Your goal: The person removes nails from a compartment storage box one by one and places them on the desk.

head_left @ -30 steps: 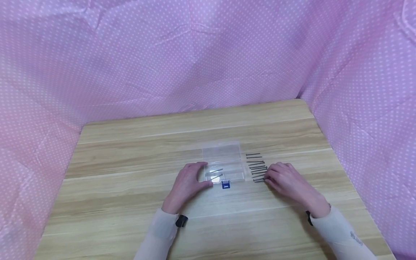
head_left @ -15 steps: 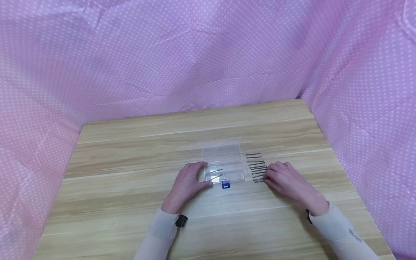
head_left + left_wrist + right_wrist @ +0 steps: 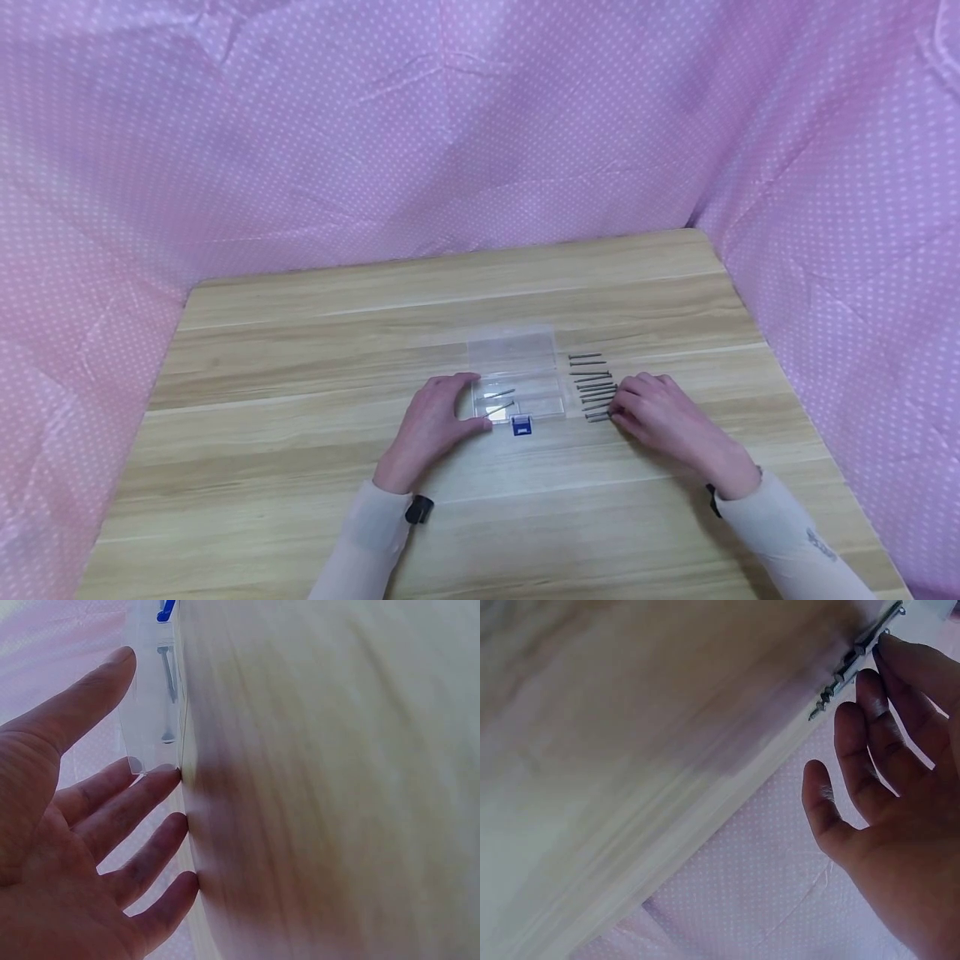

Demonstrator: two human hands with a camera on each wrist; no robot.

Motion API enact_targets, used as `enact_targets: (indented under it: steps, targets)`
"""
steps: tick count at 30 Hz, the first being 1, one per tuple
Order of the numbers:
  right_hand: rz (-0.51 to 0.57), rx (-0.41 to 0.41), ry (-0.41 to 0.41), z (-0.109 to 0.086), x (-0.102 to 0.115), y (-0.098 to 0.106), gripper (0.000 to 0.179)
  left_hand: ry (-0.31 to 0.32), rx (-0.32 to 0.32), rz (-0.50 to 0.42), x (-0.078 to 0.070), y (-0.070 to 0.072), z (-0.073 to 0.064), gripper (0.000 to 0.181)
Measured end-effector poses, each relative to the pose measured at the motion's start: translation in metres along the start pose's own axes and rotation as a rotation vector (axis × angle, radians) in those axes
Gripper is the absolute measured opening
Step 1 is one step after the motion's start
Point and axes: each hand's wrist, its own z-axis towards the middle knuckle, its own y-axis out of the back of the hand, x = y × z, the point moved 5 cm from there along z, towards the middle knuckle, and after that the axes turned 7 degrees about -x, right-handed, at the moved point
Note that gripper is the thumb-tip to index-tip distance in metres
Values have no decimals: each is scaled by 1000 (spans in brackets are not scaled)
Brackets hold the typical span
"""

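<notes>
A clear plastic box [image 3: 536, 406] with a blue latch [image 3: 521, 426] lies open on the table, its lid [image 3: 512, 350] folded back. Two long grey screws [image 3: 500, 407] lie inside it. My left hand [image 3: 429, 421] holds the box's left end, thumb at the front corner and fingertips at the back one. Right of the box, several loose screws [image 3: 596, 390] lie in a rough column. My right hand [image 3: 660, 417] pinches the end of a near screw [image 3: 597, 417] between thumb and index finger; the fingers hide that end. Its other fingers are bent in the right wrist view.
The wood-grain table [image 3: 300, 375] has its far edge against a pink dotted cloth [image 3: 337, 125], which also hangs along both sides. A dark wrist strap [image 3: 419, 509] shows at the left sleeve.
The right hand has shifted very slightly left at the near screws. The left hand, the box and the screws look the same as before.
</notes>
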Motion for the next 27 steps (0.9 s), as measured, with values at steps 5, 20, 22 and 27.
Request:
enact_targets:
  steps: [5, 20, 22, 27]
  targets:
    - [6, -79, -9, 1, -3, 8, 15, -3, -3, 5, 0, 0, 0, 73]
    - [41, -224, 64, 19, 12, 18, 16, 4, -1, 4, 0, 0, 0, 74]
    - [52, -240, 77, 24, 18, 18, 18, 6, 0, 6, 0, 1, -1, 74]
    - [82, -246, 106, 35, 33, 14, 20, 1, 2, 13, -1, 1, -1, 74]
